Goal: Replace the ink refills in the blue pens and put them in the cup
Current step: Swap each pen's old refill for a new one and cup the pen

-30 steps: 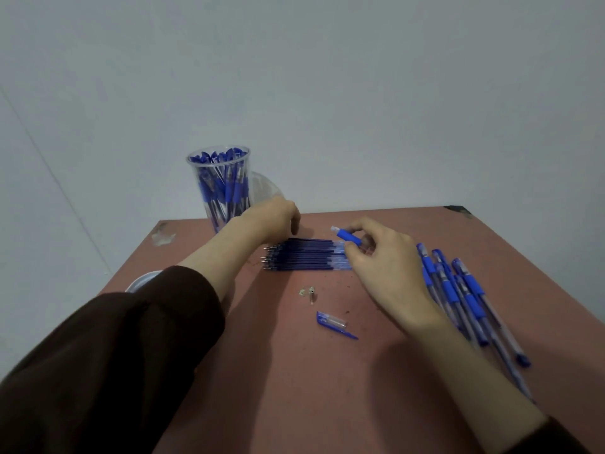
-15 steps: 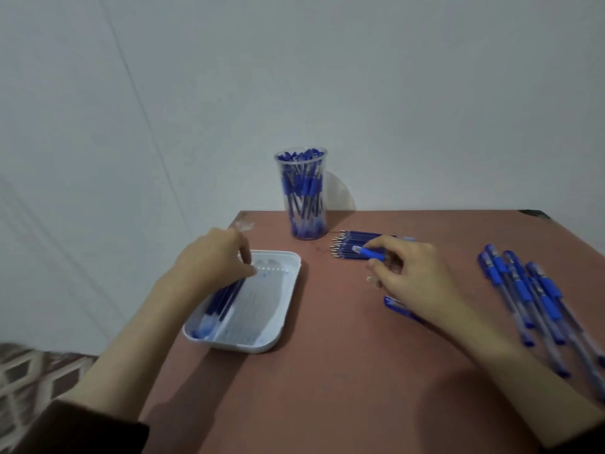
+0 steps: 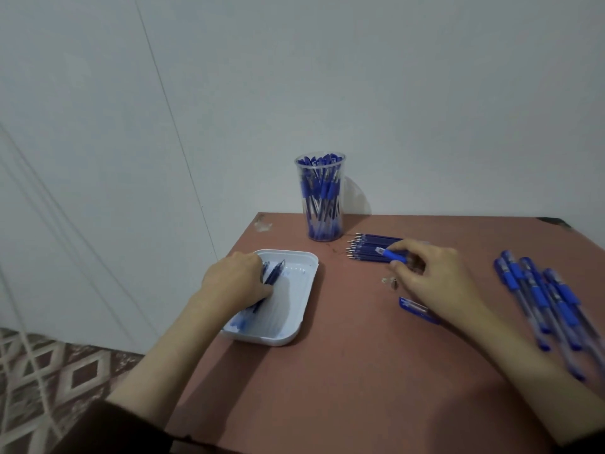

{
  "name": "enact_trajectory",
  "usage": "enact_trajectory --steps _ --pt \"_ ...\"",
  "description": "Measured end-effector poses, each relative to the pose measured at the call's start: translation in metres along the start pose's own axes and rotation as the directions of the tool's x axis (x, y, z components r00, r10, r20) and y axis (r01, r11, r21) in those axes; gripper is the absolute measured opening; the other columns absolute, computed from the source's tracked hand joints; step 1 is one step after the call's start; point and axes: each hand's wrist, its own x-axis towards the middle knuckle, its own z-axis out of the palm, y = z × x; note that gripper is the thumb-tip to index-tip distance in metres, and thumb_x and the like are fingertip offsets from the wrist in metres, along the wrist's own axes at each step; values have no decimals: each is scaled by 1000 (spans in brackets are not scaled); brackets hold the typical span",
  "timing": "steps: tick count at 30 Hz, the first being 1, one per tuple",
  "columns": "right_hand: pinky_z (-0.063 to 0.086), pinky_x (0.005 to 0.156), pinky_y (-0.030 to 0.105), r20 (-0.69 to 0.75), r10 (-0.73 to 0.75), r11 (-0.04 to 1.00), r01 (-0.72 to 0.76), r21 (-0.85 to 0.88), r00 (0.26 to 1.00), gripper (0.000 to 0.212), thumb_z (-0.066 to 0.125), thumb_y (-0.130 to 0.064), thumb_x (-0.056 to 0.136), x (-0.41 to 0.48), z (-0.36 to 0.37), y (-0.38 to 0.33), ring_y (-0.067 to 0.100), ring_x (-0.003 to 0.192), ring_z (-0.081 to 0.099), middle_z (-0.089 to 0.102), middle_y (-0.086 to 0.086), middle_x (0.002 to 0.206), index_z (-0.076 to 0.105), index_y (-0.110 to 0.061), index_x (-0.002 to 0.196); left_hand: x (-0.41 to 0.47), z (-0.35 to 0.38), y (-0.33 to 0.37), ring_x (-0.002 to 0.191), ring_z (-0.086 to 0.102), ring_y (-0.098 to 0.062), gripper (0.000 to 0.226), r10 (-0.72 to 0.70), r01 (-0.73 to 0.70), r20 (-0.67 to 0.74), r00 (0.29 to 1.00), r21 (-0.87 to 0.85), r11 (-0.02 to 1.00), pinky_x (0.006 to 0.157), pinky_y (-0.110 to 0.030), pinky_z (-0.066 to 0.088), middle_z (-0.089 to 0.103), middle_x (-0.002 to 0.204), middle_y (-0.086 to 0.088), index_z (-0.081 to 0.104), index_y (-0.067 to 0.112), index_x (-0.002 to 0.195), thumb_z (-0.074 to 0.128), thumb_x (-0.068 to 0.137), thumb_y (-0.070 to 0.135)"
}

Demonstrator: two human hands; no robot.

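Pinching the blue pen barrel [image 3: 391,255] between thumb and fingertips, your right grip [image 3: 435,276] holds it over the row of fresh refills [image 3: 368,249] near the cup [image 3: 322,198]. Barrel and refills look like light, slick plastic. The refills are probably thin and bendy, so take one mid-shaft, clear of the tip. Your left grip [image 3: 235,280] curls down into the white tray [image 3: 294,335] over dark refills [image 3: 273,273]; whether it clasps one, I cannot tell. The loose pens [image 3: 540,296] at the right are blurred, and the small bits [image 3: 389,282] on the worktop [image 3: 327,388] are too tiny to identify.
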Motion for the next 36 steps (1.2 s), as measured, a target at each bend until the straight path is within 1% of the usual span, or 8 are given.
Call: enact_trajectory --steps 7,16,20,22,24,28,32,36 --pt "35 56 9 9 -1 1000 1 14 1000 19 66 -11 82 0 2 2 -9 64 53 52 -14 53 69 -25 94 4 1 2 77 60 -23 28 -7 7 -1 1000 -93 996 59 -28 42 63 75 -3 61 10 77 67 80 36" --pt "35 58 14 21 7 1000 -8 6 1000 18 67 -15 83 1 3 4 -5 67 53 53 -11 58 69 -26 97 3 -6 8 52 43 -20 25 5 -3 13 1000 -143 990 49 -24 35 49 54 -3 49 9 58 63 78 15" --pt "34 57 12 17 3 1000 -3 11 1000 18 65 -14 83 1 1 3 -5 63 53 53 -11 57 68 -26 96 5 -22 9 61 60 -23 22 5 -23 -59 998 -310 950 57 -30 48 66 64 -6 65 3 69 61 85 17" --pt "38 60 22 0 2 1000 -2 4 1000 18 65 -14 83 2 0 3 2 62 52 54 -9 58 69 -26 96 3 -30 19 58 63 -15 20 34 -81 -83 996 -665 742 55 -27 49 70 66 -5 64 4 77 56 92 15" --pt "42 64 30 -16 6 1000 -6 6 1000 18 65 -14 83 2 -2 3 4 62 52 55 -7 60 70 -26 95 1 -35 39 51 62 -11 17 57 -93 -78 995 -937 337 50 -21 49 69 63 -7 57 5 83 50 97 12" --pt "42 62 30 -43 38 999 -37 11 998 18 64 -16 83 4 -7 7 3 62 53 55 -9 61 70 -28 96 11 -25 85 55 67 -13 12 52 -15 -27 998 -973 -231 57 -20 56 71 63 -7 49 2 91 44 100 10" --pt "35 60 24 -51 86 996 -86 -1 995 19 63 -17 84 7 -11 9 -1 62 51 53 -14 61 70 -27 99 22 -9 124 62 69 -17 6 -17 0 10 1000 -870 -493 61 -22 58 71 70 -11 44 4 96 48 96 0" --pt "44 63 27 -59 109 994 -109 -2 992 19 61 -17 84 8 -16 10 6 67 56 57 -14 64 69 -27 98 25 2 140 69 69 -18 14 -88 -78 -34 996 -818 -569 70 -24 58 67 81 -14 41 8 98 49 95 -3"
